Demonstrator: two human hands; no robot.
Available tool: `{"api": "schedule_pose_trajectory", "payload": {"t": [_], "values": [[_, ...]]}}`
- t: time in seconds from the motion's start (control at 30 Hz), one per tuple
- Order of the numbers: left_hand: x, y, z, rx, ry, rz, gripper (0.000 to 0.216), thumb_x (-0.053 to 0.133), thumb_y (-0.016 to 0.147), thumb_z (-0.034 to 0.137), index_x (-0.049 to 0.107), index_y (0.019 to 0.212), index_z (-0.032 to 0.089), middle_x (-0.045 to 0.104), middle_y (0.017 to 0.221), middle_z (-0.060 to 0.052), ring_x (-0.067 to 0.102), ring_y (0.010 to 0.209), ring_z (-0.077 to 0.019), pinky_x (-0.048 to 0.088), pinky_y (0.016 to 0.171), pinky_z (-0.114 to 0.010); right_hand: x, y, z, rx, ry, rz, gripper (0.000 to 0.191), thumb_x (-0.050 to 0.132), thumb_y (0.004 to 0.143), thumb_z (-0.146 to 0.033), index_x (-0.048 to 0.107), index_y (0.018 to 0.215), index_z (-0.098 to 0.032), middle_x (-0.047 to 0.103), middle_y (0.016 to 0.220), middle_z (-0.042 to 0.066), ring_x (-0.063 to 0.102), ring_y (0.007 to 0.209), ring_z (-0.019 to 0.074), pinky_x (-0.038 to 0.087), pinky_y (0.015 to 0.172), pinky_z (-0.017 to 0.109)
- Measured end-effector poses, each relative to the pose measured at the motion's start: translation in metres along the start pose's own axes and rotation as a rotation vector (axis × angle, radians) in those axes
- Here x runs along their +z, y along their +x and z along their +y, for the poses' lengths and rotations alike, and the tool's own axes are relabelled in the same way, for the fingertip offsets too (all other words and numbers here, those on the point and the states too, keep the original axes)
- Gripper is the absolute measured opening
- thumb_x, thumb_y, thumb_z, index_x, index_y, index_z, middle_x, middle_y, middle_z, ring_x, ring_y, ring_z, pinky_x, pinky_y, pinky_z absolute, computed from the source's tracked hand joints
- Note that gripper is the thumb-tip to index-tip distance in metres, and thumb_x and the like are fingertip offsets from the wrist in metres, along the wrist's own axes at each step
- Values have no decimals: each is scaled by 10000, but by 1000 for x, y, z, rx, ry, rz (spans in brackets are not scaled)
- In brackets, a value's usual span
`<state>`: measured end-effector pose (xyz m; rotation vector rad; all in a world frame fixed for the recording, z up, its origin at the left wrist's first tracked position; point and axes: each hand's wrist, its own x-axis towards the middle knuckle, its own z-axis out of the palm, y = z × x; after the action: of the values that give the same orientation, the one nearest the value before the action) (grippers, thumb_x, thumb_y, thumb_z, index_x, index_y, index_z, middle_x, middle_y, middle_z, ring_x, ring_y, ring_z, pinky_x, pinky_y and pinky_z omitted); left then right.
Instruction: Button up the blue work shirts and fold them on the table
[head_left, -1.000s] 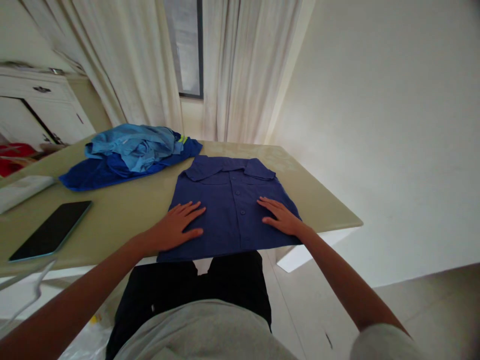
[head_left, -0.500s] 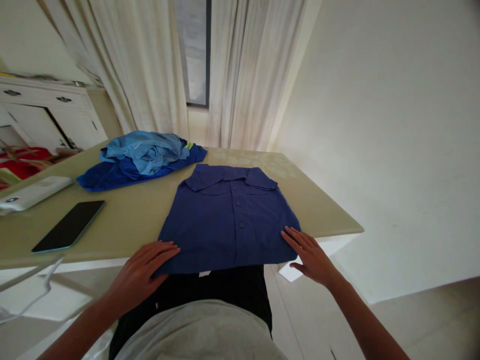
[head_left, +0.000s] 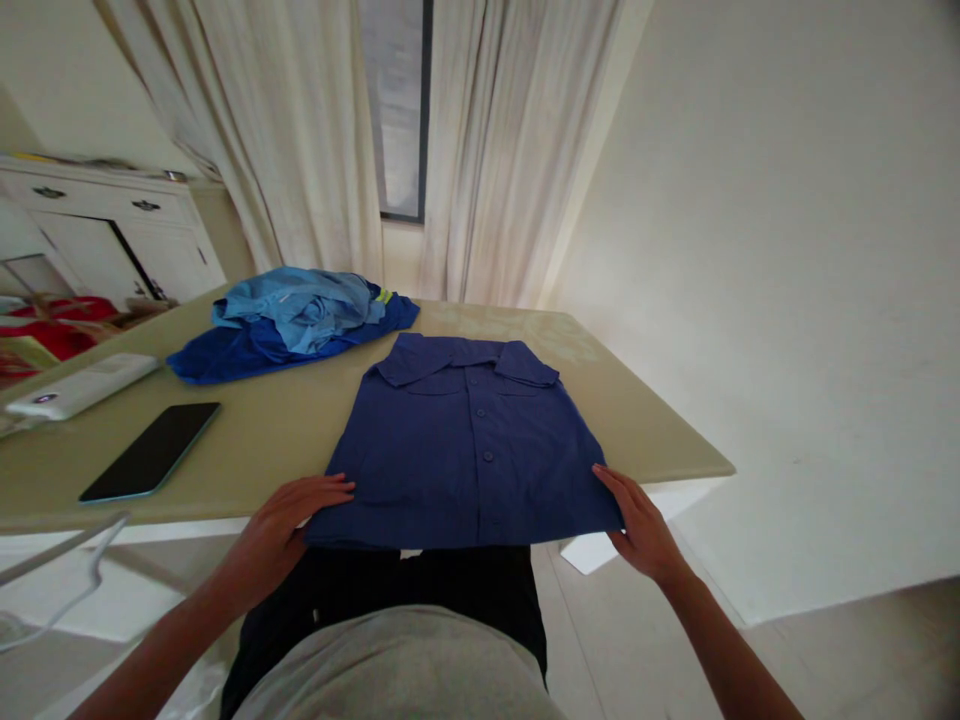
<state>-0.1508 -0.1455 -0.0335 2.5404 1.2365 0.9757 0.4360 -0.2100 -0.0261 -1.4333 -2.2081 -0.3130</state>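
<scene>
A navy blue button-up shirt (head_left: 427,450) lies front up on the table, its collar at the far end and its near hem hanging past the edge. My left hand (head_left: 296,515) grips the near left corner, fingers flat on top and thumb tucked under the cloth. At the near right corner, my right hand (head_left: 637,520) pinches the side of the shirt, with the thumb below. Between the hands the hem is stretched fairly straight. Several buttons run down the middle of the front.
Crumpled light blue and royal blue clothes (head_left: 300,310) lie at the back left of the table (head_left: 262,450). A dark-screened phone (head_left: 150,452) and a white device (head_left: 86,385) rest on the left. A white cable (head_left: 94,570) hangs at the front left. A wall (head_left: 787,300) stands to the right.
My right hand has slid outward to the shirt's near right corner and closed on it. My left hand has shifted slightly outward, and the hem is now straighter.
</scene>
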Motion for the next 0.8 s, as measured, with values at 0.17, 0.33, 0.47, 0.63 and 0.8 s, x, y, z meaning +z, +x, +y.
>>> {"api": "schedule_pose_trajectory", "payload": {"t": [0.17, 0.33, 0.47, 0.63, 0.8], "values": [[-10, -15, 9, -129, -132, 26, 334, 526, 914, 309, 785, 1123, 334, 814, 1101, -37, 774, 1000, -252, 640, 885, -345, -27, -11, -9, 195, 176, 146, 361, 474, 962, -237, 679, 1242, -335, 766, 1094, 55, 757, 986, 281, 648, 835, 416], [-27, 8, 21, -327, -262, 156, 331, 579, 916, 559, 769, 946, 290, 796, 873, -13, 743, 770, -230, 624, 680, -293, -62, 15, -15, 393, 202, 328, 235, 541, 1000, -437, 689, 940, -264, 730, 793, 33, 704, 718, 251, 586, 669, 350], [-39, 100, 6, -483, -253, 240, 497, 564, 866, 710, 708, 872, 235, 751, 808, -20, 707, 773, -242, 604, 663, -317, -54, 118, 10, 407, 246, 394, 446, 494, 999, -608, 679, 911, -213, 729, 814, 62, 678, 767, 252, 560, 732, 364], [-38, 205, -38, -621, -16, 220, 530, 457, 944, 564, 664, 1176, 135, 762, 1046, -141, 729, 990, -305, 582, 894, -415, -2, 243, 53, 628, 213, 280, 546, 465, 983, -630, 716, 1043, -148, 767, 961, 142, 691, 898, 280, 544, 881, 422], [-23, 176, -69, -716, 77, 12, 615, 370, 974, 588, 658, 1246, 118, 770, 1097, -200, 733, 1060, -365, 549, 939, -483, 40, 221, 77, 844, 146, -71, 464, 612, 936, -546, 757, 1082, -130, 772, 1111, 210, 716, 1077, 339, 517, 971, 460]]}}
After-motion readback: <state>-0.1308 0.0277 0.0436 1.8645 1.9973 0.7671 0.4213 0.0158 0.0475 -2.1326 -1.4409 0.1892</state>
